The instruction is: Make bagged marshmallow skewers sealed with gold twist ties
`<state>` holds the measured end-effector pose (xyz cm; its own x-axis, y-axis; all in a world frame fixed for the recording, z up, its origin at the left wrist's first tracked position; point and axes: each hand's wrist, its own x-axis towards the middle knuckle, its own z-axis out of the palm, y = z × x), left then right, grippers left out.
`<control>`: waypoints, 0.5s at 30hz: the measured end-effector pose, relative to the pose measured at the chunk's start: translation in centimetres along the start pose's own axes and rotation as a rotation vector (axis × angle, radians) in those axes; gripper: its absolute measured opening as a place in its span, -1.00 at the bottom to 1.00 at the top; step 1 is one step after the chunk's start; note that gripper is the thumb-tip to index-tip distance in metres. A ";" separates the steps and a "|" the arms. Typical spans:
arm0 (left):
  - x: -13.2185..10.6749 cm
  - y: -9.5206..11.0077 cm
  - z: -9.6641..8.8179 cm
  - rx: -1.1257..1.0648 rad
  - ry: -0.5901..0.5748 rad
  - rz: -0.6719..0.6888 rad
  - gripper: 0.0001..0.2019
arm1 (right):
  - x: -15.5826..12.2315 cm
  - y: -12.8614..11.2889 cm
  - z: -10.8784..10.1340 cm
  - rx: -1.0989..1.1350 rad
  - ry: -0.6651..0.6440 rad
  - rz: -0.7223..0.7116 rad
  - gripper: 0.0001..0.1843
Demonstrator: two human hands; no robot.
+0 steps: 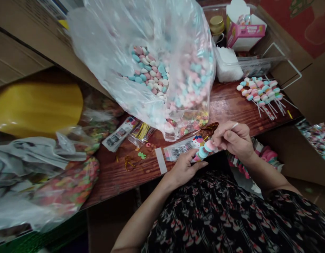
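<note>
My left hand (185, 166) is closed around a short row of pastel candies (204, 151) in pink, blue and white, near the table's front edge. Just to the right, my right hand (235, 140) pinches a thin white stick (233, 127) whose end pokes up above the fingers. The fingers touch the pink end of the row. Whether the stick runs into the candies is hidden by the fingers. Beneath the hands lie printed packets (178, 151) and a white strip (160, 160). A big clear bag (149, 70) of pastel candies stands behind.
Finished-looking candy sticks (261, 92) are piled at the right edge. Behind them stands a clear tray (273, 63) with a pink box (245, 35). Yellow ties (142, 131) and more packets (119, 135) lie left of centre. Bags of colourful candies (67, 186) crowd the left.
</note>
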<state>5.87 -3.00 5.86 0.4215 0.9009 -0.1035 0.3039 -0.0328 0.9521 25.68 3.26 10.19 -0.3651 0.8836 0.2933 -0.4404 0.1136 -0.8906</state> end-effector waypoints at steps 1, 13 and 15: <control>0.1 0.0 0.1 0.004 -0.008 0.002 -0.76 | -0.1 0.1 0.1 0.023 0.020 0.015 -0.82; 0.8 0.3 0.9 -0.142 -0.130 -0.062 -0.68 | -0.6 0.4 -0.1 0.084 0.228 0.075 -0.79; 0.9 0.0 1.0 -0.163 -0.120 -0.076 -0.68 | -0.9 0.1 -0.2 0.029 0.149 0.065 -0.80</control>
<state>7.06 -2.58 5.46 0.5042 0.8399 -0.2009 0.2008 0.1122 0.9732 26.09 2.58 9.78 -0.2693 0.9463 0.1788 -0.4438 0.0429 -0.8951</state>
